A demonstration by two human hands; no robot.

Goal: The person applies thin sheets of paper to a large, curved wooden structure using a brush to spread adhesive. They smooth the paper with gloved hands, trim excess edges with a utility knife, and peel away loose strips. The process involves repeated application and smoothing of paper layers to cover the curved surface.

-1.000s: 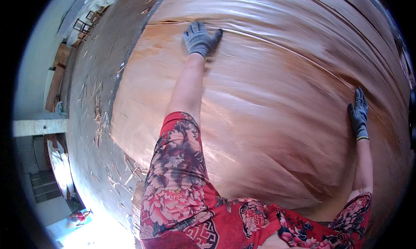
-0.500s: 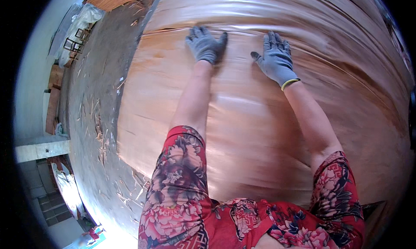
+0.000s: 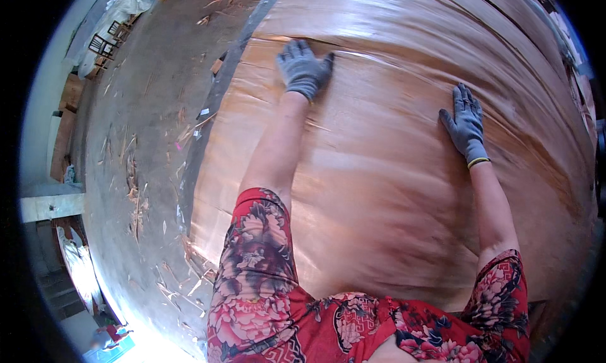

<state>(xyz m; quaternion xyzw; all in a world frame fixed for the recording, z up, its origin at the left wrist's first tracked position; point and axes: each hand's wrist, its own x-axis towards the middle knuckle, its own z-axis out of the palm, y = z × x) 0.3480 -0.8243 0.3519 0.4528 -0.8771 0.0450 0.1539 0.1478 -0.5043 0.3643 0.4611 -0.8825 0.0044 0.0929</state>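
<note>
A glossy brown sheet spreads under both hands, in front of the person. Its far end runs out past the top of the view, its right side fades into the dark rim of the lens, and much of its near edge lies behind the person's flowered red shirt. The two bare forearms cover further strips of it, and what bears it is mostly hidden. With these ends out of sight, its long axis cannot be told for sure; the visible left edge runs away from the person, slanting to the right, while its ripples run mostly crosswise, sinking toward the right. A crosswise line near the fingertips could be a fold or an overlapping edge; which one is unclear.

The left hand, in a grey glove, lies palm down on the brown sheet near its left edge, fingers extended forward and thumb spread. The right hand, gloved alike, is flattened farther right on the sheet, fingers close together and thumb out. Neither appears to grip anything, though the palms are hidden.

Left of the sheet, a dark grey strip borders it; beyond lies the floor, strewn with thin brown scraps. Farther left of the sheet stand small dark chairs.
</note>
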